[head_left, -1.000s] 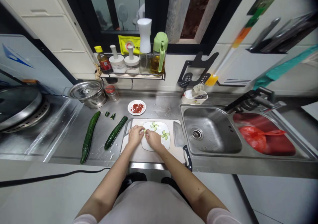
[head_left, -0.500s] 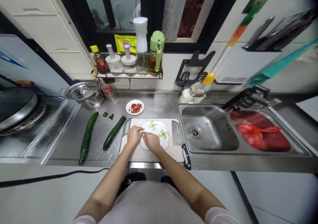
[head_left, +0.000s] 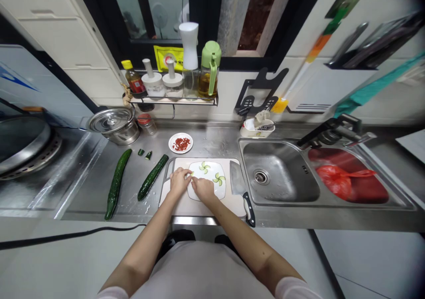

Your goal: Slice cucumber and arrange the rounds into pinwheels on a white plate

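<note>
My left hand [head_left: 179, 179] is closed at the left side of a white squarish plate [head_left: 207, 195], its fingertips pinched at a small pale green cucumber slice [head_left: 192, 174]. Close beside it, my right hand [head_left: 203, 188] is closed too, its thumb and fingers pinched at the same spot; the hands partly hide what is between them. On the plate, thin green-edged cucumber slices form two pinwheels, one at the top [head_left: 205, 167] and one at the right [head_left: 218, 179]. Under the plate lies a pale cutting board [head_left: 179, 208]. A kitchen knife [head_left: 236, 179] rests on its right side, black handle over the edge.
Left of the board lie a cut cucumber [head_left: 152, 178], a longer cucumber [head_left: 117, 184] and two cucumber ends [head_left: 144, 154]. A small dish of red pieces [head_left: 181, 152] sits behind the board. A lidded steel pot [head_left: 121, 128] stands back left; the sink [head_left: 280, 170] is at right.
Both hands stay at the plate's left side with barely any movement. The view has shifted very slightly; the pinwheels, knife and cucumbers are unchanged.
</note>
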Action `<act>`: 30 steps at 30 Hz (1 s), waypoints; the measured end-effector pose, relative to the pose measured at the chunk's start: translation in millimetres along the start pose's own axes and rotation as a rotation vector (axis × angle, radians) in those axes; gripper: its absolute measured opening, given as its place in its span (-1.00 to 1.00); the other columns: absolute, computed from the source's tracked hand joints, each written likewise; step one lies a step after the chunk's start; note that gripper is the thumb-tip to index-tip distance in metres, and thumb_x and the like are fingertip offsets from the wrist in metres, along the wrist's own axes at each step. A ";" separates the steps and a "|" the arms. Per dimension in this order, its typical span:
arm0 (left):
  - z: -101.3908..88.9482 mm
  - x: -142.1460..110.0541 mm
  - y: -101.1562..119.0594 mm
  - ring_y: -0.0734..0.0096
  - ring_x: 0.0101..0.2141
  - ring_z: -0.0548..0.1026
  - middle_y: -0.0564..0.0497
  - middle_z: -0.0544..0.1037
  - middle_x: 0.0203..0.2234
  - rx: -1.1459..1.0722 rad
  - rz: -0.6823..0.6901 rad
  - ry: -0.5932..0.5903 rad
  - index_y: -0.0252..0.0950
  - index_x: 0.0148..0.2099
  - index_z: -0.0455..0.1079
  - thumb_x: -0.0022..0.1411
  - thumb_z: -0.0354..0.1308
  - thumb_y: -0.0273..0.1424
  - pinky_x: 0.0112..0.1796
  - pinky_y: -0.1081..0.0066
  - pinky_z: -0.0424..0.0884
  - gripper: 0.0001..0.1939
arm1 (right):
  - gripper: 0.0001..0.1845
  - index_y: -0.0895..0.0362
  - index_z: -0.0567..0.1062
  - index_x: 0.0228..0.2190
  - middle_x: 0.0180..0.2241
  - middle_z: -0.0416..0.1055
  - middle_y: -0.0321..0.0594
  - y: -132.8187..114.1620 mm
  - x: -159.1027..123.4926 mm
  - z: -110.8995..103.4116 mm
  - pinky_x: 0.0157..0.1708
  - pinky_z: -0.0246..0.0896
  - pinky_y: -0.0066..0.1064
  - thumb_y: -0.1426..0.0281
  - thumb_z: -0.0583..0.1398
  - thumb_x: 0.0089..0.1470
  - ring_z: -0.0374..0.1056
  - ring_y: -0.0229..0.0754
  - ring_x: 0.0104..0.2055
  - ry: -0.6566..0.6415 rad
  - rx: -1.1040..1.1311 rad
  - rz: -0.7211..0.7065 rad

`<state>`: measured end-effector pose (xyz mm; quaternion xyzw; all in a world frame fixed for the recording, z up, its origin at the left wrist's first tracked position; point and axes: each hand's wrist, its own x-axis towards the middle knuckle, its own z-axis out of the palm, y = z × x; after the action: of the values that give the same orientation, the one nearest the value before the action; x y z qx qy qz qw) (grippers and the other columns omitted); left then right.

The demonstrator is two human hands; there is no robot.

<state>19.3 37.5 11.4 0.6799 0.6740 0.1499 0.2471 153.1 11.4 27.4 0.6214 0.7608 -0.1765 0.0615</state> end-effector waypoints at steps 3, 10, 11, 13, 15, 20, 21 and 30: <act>0.5 0.0 0.1 0.23 -0.14 0.43 -0.01 0.48 -0.29 -0.008 0.000 0.004 -0.10 -0.12 0.54 0.20 0.16 -0.35 -0.08 0.27 0.19 -0.78 | -0.61 0.07 0.41 0.02 -0.23 0.54 -0.09 0.0 -1.0 -0.8 -0.27 0.19 -0.40 0.28 -0.08 0.33 0.47 -0.12 -0.17 0.003 0.000 0.005; 1.3 0.3 -0.4 0.24 -0.15 0.43 -0.01 0.48 -0.30 -0.026 0.002 0.005 -0.11 -0.12 0.55 0.19 0.17 -0.34 -0.09 0.27 0.19 -0.79 | -0.61 0.09 0.42 0.01 -0.21 0.54 -0.07 0.1 -2.1 -3.3 -0.26 0.19 -0.39 0.28 -0.09 0.33 0.46 -0.12 -0.17 -0.019 0.008 0.004; 1.3 0.4 -0.5 0.24 -0.15 0.44 -0.01 0.47 -0.31 -0.027 0.001 0.007 -0.11 -0.13 0.55 0.19 0.17 -0.34 -0.09 0.27 0.19 -0.79 | -0.61 0.10 0.42 0.01 -0.22 0.54 -0.07 0.2 -1.9 -3.6 -0.26 0.19 -0.40 0.28 -0.08 0.33 0.46 -0.12 -0.17 -0.019 0.011 0.004; 1.3 0.5 -0.6 0.25 -0.16 0.44 -0.01 0.47 -0.31 -0.030 0.001 0.011 -0.11 -0.13 0.55 0.18 0.18 -0.34 -0.09 0.27 0.20 -0.79 | -0.61 0.10 0.42 0.00 -0.22 0.54 -0.07 0.5 -1.5 -4.1 -0.26 0.19 -0.41 0.28 -0.08 0.33 0.46 -0.12 -0.16 -0.022 0.017 0.002; 1.4 0.5 -0.6 0.25 -0.16 0.44 -0.01 0.47 -0.31 -0.033 -0.002 0.018 -0.12 -0.14 0.55 0.18 0.18 -0.34 -0.08 0.27 0.20 -0.80 | -0.61 0.10 0.42 0.00 -0.22 0.54 -0.08 0.7 -1.2 -4.3 -0.27 0.19 -0.41 0.29 -0.08 0.33 0.46 -0.12 -0.16 -0.026 0.022 0.001; 4.3 1.2 -2.0 0.25 -0.16 0.44 -0.01 0.47 -0.31 -0.071 0.014 0.035 -0.14 -0.16 0.55 0.16 0.19 -0.34 -0.07 0.26 0.24 -0.81 | -0.62 0.08 0.43 -0.01 -0.23 0.55 -0.10 0.7 -1.7 -6.3 -0.28 0.18 -0.39 0.28 -0.08 0.32 0.46 -0.12 -0.17 -0.014 0.037 0.015; 5.2 1.8 -3.3 0.26 -0.17 0.45 -0.01 0.47 -0.32 -0.097 0.017 0.047 -0.14 -0.16 0.54 0.15 0.19 -0.34 -0.07 0.27 0.25 -0.80 | -0.62 0.08 0.43 -0.01 -0.23 0.55 -0.10 1.2 -2.0 -7.7 -0.29 0.17 -0.40 0.27 -0.07 0.31 0.46 -0.11 -0.18 -0.011 0.046 0.022; -1.0 3.7 -31.6 0.27 -0.22 0.47 -0.03 0.49 -0.31 -0.157 -0.288 0.301 -0.23 0.03 0.43 0.19 0.10 -0.33 -0.14 0.31 0.34 -0.65 | -0.60 -0.01 0.48 0.00 -0.30 0.57 -0.22 28.2 -17.2 -26.3 -0.29 0.11 -0.43 0.20 -0.02 0.28 0.44 -0.14 -0.19 0.123 0.257 0.139</act>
<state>-7.7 40.4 -5.2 0.5254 0.7795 0.2650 0.2146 187.5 9.2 51.8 0.6848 0.6896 -0.2295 -0.0533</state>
